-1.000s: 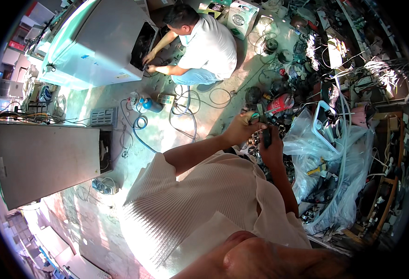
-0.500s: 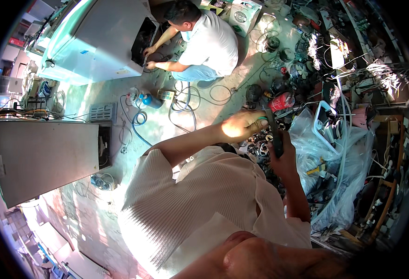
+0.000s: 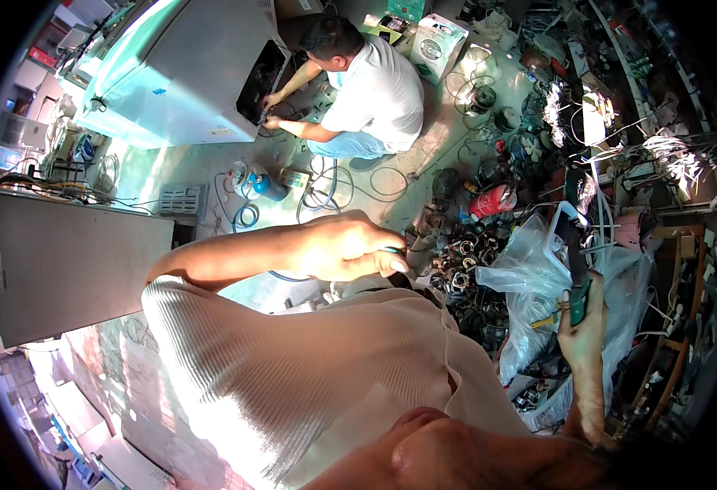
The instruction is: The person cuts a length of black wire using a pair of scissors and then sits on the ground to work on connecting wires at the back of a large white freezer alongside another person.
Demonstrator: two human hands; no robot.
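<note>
Green-and-dark handheld tool point(image 3: 578, 304) is standing over the clutter on the right, in the right hand point(image 3: 585, 333), whose grip is wrapping around it with the thumb along the near side. A dark bar is running far from it; whether that bar is belonging to it, I cannot tell. Well to the left, the left hand point(image 3: 346, 245) is curling in, its grip apparently pinching a small dark green piece point(image 3: 392, 251), mostly hidden by the fingers.

Handling these well is probably calling for a firm palm hold on the right, keeping the far end off loose film and wires, and a light pinch on the left.

Just around the right hand, a white frame point(image 3: 552, 243) and a clear plastic bag point(image 3: 501, 280) are lying where they could be snagging it; a yellow piece point(image 3: 543, 322) is resting beside it. Between the hands, a heap of ring-shaped metal parts point(image 3: 460, 279) is spreading, with a red canister point(image 3: 493, 201) lying farther off. Tangled wires point(image 3: 664, 147) are crowding the far right. On the left, a blue cylinder point(image 3: 268, 186) is standing near a blue hose point(image 3: 245, 216), and beyond, a co-worker point(image 3: 379, 98) is crouching at a large white appliance point(image 3: 179, 82).
</note>
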